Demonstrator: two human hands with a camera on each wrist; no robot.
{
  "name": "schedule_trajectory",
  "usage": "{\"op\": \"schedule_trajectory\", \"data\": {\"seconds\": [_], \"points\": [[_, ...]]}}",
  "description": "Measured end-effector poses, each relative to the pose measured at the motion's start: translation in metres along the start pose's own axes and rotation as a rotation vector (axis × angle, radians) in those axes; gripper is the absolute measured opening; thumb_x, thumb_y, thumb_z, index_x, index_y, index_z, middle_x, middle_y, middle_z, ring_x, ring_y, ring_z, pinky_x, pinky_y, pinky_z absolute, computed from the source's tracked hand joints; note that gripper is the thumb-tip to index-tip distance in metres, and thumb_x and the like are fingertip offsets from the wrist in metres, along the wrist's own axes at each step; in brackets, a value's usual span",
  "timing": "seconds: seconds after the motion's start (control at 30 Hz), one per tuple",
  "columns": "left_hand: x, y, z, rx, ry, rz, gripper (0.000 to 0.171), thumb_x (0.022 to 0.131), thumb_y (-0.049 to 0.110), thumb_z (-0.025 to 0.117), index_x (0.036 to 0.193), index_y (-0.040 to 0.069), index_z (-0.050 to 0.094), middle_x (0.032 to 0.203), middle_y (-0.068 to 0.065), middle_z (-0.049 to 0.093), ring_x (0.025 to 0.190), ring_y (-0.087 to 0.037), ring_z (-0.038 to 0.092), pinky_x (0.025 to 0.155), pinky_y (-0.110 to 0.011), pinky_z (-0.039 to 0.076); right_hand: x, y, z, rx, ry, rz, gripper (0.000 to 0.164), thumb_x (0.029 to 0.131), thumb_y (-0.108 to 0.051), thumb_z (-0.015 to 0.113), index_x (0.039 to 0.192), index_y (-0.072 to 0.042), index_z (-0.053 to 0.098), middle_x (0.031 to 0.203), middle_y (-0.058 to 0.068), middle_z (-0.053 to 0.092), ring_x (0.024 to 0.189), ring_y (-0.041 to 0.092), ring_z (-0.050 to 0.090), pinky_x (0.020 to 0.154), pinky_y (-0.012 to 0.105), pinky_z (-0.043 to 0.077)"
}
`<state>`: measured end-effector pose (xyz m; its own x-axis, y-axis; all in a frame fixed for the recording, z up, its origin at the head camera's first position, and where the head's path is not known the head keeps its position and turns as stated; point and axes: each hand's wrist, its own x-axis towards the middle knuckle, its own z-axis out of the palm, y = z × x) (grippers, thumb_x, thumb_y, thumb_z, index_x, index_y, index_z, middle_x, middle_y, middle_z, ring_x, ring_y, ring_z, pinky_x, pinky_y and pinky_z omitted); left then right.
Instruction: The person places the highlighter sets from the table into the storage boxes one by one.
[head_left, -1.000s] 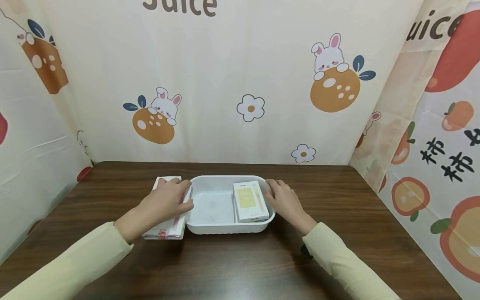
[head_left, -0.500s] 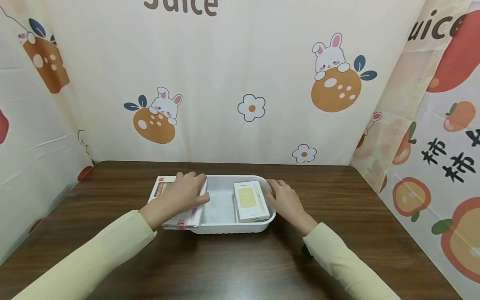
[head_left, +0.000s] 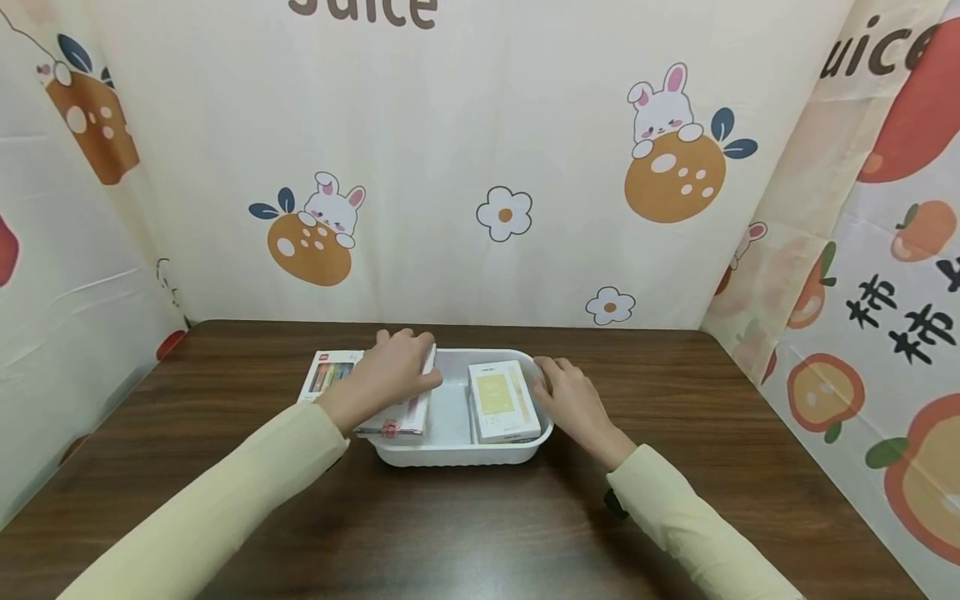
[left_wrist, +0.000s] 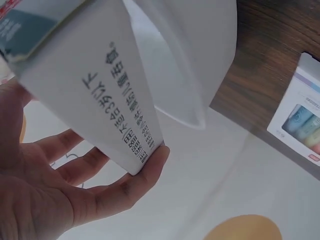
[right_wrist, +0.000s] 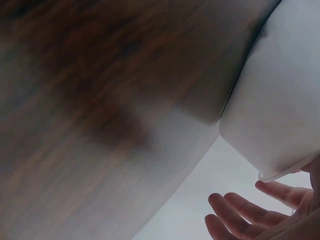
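Note:
A white box (head_left: 401,419) with a printed top hangs over the left part of a white plastic tub (head_left: 453,457). My left hand (head_left: 390,372) grips it from above. In the left wrist view, my left fingers curl round the end of the white box (left_wrist: 105,95), whose narrow side carries dark printed characters. Inside the tub's right part lies a white box with a yellow panel (head_left: 495,396). My right hand (head_left: 572,400) rests at the tub's right rim. Spread, relaxed fingers show beside the tub (right_wrist: 280,90) in the right wrist view.
On the brown wooden table (head_left: 465,533), a flat box (head_left: 327,369) with a window of coloured sticks lies left of the tub, partly hidden by my left hand. A cream patterned curtain (head_left: 420,167) stands behind the table, with more cloth at both sides.
My left hand has carried the white box rightward from beside the tub to over its left part, uncovering the box of coloured sticks. My right hand stays at the rim.

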<state>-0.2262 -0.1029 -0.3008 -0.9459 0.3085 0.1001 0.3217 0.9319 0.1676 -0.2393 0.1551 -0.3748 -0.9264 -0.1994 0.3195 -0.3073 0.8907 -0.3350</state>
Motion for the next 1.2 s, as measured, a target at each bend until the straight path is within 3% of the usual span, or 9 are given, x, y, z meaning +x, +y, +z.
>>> {"op": "schedule_trajectory", "data": {"seconds": [0.27, 0.57, 0.73, 0.9, 1.2], "points": [[0.013, 0.009, 0.004, 0.008, -0.061, -0.056, 0.044, 0.081, 0.036, 0.057, 0.116, 0.010, 0.054, 0.109, -0.014, 0.057, 0.093, -0.036, 0.049, 0.067, -0.049, 0.049, 0.000, 0.000, 0.001, -0.008, 0.007, -0.016, 0.038, 0.087, -0.019, 0.054, 0.123, -0.006, 0.055, 0.112, 0.019, 0.060, 0.098, 0.033, 0.060, 0.078, 0.047, 0.051], [0.015, 0.010, 0.024, 0.037, -0.002, -0.020, 0.040, 0.079, 0.036, 0.057, 0.109, 0.009, 0.056, 0.098, -0.013, 0.058, 0.085, -0.035, 0.049, 0.061, -0.046, 0.049, 0.000, 0.000, 0.001, -0.014, 0.012, -0.026, 0.038, 0.086, -0.017, 0.054, 0.123, -0.007, 0.055, 0.112, 0.020, 0.060, 0.096, 0.033, 0.060, 0.075, 0.047, 0.051], [0.013, 0.007, 0.035, 0.062, 0.004, -0.008, 0.045, 0.079, 0.038, 0.057, 0.113, 0.007, 0.055, 0.100, -0.014, 0.060, 0.087, -0.036, 0.052, 0.065, -0.044, 0.049, 0.001, 0.000, 0.002, -0.025, 0.015, -0.025, 0.037, 0.087, -0.017, 0.053, 0.123, -0.008, 0.056, 0.110, 0.018, 0.060, 0.094, 0.032, 0.060, 0.075, 0.046, 0.051], [0.011, 0.006, 0.046, 0.074, 0.019, -0.011, 0.041, 0.079, 0.039, 0.058, 0.106, 0.009, 0.057, 0.098, -0.014, 0.061, 0.086, -0.036, 0.054, 0.064, -0.043, 0.048, 0.000, -0.001, 0.001, -0.025, 0.021, -0.025, 0.037, 0.087, -0.017, 0.053, 0.122, -0.007, 0.056, 0.109, 0.018, 0.061, 0.092, 0.032, 0.061, 0.075, 0.046, 0.051], [0.010, 0.007, 0.059, -0.015, 0.007, -0.033, 0.041, 0.080, 0.035, 0.060, 0.110, 0.007, 0.056, 0.104, -0.017, 0.060, 0.094, -0.037, 0.053, 0.071, -0.048, 0.047, 0.000, -0.001, 0.003, -0.024, 0.046, -0.036, 0.036, 0.086, -0.016, 0.055, 0.121, -0.007, 0.057, 0.106, 0.018, 0.062, 0.091, 0.032, 0.061, 0.074, 0.046, 0.051]]}}
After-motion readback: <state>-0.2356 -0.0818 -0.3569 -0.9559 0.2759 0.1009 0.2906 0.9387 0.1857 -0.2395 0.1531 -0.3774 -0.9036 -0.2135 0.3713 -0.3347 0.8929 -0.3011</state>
